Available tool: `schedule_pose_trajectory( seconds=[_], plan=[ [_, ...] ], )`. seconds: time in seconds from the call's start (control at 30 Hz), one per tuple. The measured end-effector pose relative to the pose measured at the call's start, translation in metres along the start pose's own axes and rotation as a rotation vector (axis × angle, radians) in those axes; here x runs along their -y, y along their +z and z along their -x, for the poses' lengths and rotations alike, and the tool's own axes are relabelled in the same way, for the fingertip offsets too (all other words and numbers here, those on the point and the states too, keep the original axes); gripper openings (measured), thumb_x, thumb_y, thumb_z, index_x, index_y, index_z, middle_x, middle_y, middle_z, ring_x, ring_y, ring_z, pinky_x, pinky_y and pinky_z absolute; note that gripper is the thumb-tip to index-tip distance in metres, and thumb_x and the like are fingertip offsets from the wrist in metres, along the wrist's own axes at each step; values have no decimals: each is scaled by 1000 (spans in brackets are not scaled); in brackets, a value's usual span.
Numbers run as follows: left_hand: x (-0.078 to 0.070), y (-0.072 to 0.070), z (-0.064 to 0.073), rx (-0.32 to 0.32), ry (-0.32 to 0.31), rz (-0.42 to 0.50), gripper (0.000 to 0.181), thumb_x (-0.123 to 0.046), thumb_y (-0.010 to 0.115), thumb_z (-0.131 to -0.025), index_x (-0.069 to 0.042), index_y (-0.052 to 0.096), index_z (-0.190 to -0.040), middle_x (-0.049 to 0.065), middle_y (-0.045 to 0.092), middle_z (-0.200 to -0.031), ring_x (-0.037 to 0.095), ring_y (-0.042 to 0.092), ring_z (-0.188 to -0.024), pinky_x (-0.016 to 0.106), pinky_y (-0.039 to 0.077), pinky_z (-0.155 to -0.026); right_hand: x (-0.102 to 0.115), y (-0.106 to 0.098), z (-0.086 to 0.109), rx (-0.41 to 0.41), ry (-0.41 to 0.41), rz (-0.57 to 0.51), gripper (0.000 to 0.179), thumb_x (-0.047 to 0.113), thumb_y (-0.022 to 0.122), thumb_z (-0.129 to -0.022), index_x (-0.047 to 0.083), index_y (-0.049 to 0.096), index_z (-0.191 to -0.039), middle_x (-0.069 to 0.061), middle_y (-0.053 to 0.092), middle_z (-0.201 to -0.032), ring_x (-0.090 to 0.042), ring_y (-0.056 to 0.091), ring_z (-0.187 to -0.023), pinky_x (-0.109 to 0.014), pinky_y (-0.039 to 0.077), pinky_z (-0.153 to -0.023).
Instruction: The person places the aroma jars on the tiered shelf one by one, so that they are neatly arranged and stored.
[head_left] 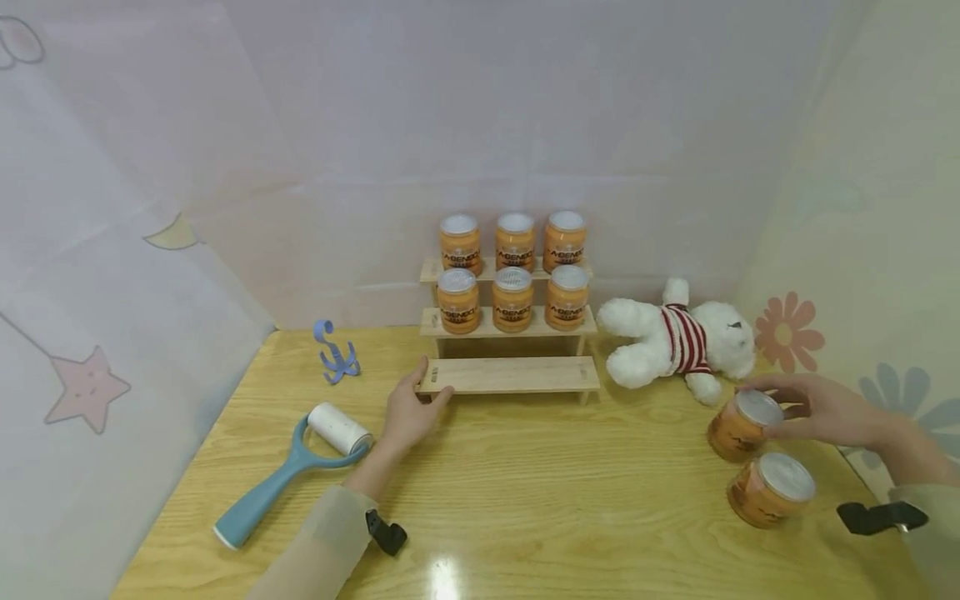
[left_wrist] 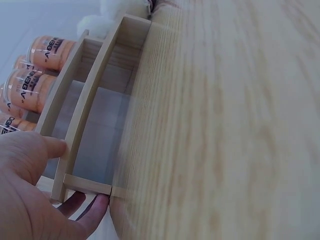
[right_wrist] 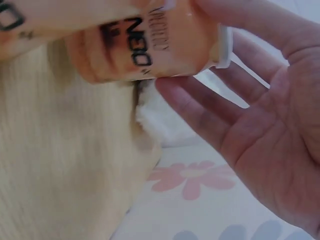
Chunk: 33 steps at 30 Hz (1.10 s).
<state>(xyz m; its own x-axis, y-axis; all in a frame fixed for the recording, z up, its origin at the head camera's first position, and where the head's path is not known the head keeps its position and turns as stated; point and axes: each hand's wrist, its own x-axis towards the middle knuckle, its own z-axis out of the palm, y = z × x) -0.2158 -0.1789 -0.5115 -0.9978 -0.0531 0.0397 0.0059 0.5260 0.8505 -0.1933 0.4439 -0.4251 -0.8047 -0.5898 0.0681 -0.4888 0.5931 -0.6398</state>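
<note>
My left hand (head_left: 408, 414) grips the left end of the lowest step of a three-step wooden shelf (head_left: 517, 375). In the left wrist view, the thumb of that hand (left_wrist: 25, 185) lies over the board and its fingers sit against the end support. At the right, my right hand (head_left: 828, 408) holds an orange can (head_left: 733, 433) with a pale lid, thumb and fingers on opposite sides in the right wrist view. A second orange can (head_left: 767, 493) stands close in front of it. Three cans (head_left: 513, 302) stand on the middle step and three cans (head_left: 515, 244) on the top one.
Right of the shelf lies a white plush bear (head_left: 682, 337) in a striped shirt. A blue-handled lint roller (head_left: 292, 467) and a purple hook (head_left: 337, 354) lie at the left. Printed cloth walls (head_left: 600, 108) border the wooden table (head_left: 525, 500).
</note>
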Motion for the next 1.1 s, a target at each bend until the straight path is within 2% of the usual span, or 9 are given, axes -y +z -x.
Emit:
schedule_pose_trajectory(
  seconds=[0.2, 0.37, 0.5, 0.53, 0.67, 0.73, 0.8, 0.93, 1.1],
  plan=[
    [1, 0, 0, -11, 11, 7, 86, -37, 74, -101, -9, 29, -168, 16, 35, -173, 41, 29, -161, 58, 30, -131, 22, -9, -18, -101, -82, 115, 54, 1, 88, -83, 5, 69, -134, 25, 69, -122, 8, 70, -104, -13, 59, -79],
    [1, 0, 0, -12, 15, -1, 86, -39, 74, -101, -8, 29, -168, 17, 35, -172, 42, 33, -159, 59, 34, -129, 47, -15, -41, -167, -141, 179, 56, -1, 92, -77, 8, 73, -130, 12, 75, -110, 5, 74, -94, -10, 59, -77],
    [2, 1, 0, -15, 10, -8, 86, -39, 74, -101, -8, 30, -168, 17, 36, -172, 42, 37, -157, 59, 37, -127, 73, -14, -57, -214, -63, 221, 55, 8, 95, -78, 14, 75, -129, 2, 78, -110, 7, 74, -88, -11, 59, -72],
    [2, 2, 0, -17, 11, -8, 85, -39, 74, -101, -8, 31, -168, 18, 36, -172, 43, 42, -153, 59, 40, -125, 80, -13, -61, -218, -37, 224, 54, 11, 95, -79, 15, 75, -129, 0, 80, -111, 7, 74, -87, -12, 59, -71],
    [1, 4, 1, -32, 12, -23, 85, -37, 73, -101, -8, 31, -168, 20, 38, -171, 42, 50, -144, 59, 47, -118, 102, -9, -77, -204, 47, 172, 52, 16, 93, -83, 15, 74, -130, -11, 79, -122, 2, 77, -86, -19, 61, -70],
    [0, 4, 2, -35, 7, -21, 84, -37, 73, -101, -9, 31, -168, 19, 38, -171, 42, 51, -142, 58, 47, -117, 111, -6, -85, -202, 74, 170, 52, 20, 93, -83, 15, 74, -131, -12, 77, -127, 1, 78, -85, -21, 61, -69],
    [0, 5, 2, -36, 7, -22, 83, -36, 72, -101, -8, 30, -168, 19, 37, -171, 43, 46, -149, 59, 43, -122, 119, -4, -92, -201, 103, 167, 53, 24, 93, -83, 15, 74, -132, -13, 73, -131, 2, 78, -86, -22, 61, -68],
    [0, 4, 1, -34, 9, -13, 81, -34, 70, -103, -8, 30, -168, 19, 37, -171, 44, 37, -157, 61, 35, -128, 129, 1, -107, -208, 102, 170, 56, 28, 93, -84, 12, 74, -133, -16, 71, -135, 2, 77, -89, -22, 61, -67],
    [1, 4, 1, -22, -19, 2, 77, -33, 66, -105, -12, 29, -169, 20, 36, -171, 42, 59, -138, 56, 52, -114, 142, 9, -124, -208, 79, 122, 54, 25, 93, -83, 11, 75, -132, -17, 77, -123, -4, 79, -83, -23, 62, -66]
  ],
)
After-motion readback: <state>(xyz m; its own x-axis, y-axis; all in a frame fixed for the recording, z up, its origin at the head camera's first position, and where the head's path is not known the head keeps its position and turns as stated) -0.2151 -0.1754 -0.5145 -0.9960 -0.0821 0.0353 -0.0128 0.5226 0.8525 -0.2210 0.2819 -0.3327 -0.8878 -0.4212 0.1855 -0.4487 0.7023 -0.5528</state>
